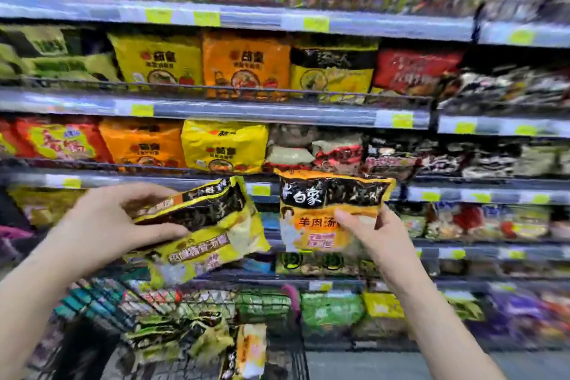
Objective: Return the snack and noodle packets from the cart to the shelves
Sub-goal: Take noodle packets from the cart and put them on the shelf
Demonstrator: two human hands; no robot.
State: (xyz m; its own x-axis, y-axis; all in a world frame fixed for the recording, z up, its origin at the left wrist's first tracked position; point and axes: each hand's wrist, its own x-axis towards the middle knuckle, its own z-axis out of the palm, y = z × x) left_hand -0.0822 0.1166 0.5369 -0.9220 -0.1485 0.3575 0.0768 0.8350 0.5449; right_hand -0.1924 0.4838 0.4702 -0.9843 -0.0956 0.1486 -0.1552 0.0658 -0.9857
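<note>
— What sort of place is this?
— A shop: a supermarket aisle. Long metal shelves (246,112) run across the whole view in tiers, one above another.
— And what fills them?
— Instant noodle packets (246,68), many of one kind side by side, in yellow, orange, red and black, printed in Chinese. Wire rails (216,88) run along the front of the upper tiers.
— Anything that says goods for sale?
— Yellow-green price tags (316,24) sit in the strip on each shelf edge. Low in the view stands a wire shopping cart (293,355) with loose packets (172,333) lying in it, close before the shelves.
</note>
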